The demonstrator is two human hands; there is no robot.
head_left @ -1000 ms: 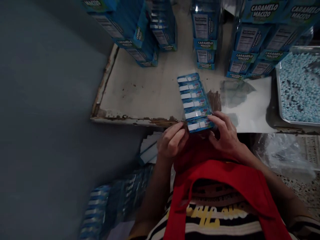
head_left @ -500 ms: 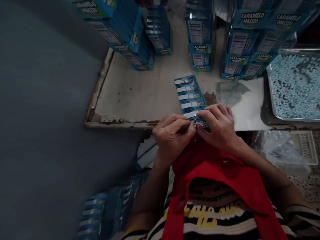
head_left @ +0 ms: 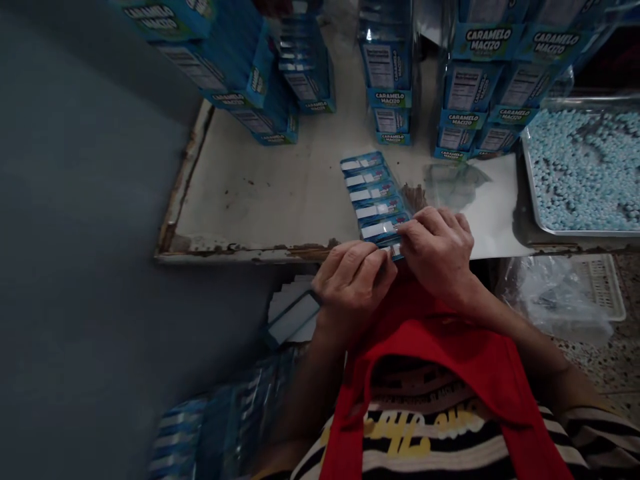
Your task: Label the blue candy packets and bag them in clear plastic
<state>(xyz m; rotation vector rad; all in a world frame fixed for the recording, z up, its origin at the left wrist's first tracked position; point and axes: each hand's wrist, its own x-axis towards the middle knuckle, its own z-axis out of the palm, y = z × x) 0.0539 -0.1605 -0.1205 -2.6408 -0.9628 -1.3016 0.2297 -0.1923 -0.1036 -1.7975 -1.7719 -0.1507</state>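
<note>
A slanting row of overlapping blue packets (head_left: pixel 371 193) with white bands lies on the table, its near end at the front edge. Both hands meet at that nearest packet (head_left: pixel 397 251). My left hand (head_left: pixel 353 280) is closed, fingers curled and thumb and forefinger pinching the packet's left side. From the right, my right hand (head_left: pixel 437 247) pinches at the same packet, thumb and forefinger together. The fingers partly cover it, so the exact grip is hard to see. A bundle of thin brown strips (head_left: pixel 414 197) lies just beyond my right hand.
Tall stacks of blue candy boxes (head_left: pixel 390 100) stand along the back. A metal tray (head_left: pixel 533 200) of small pale-blue candies is at right, beside a white sheet (head_left: pixel 500 200) and clear plastic. Below the table edge are a plastic bag (head_left: pixel 555 300) and a white basket (head_left: pixel 617 287).
My left hand has drawn slightly down and its fingers have curled more over the near packet. My right hand stays at the packet. The whole view has shifted a little.
</note>
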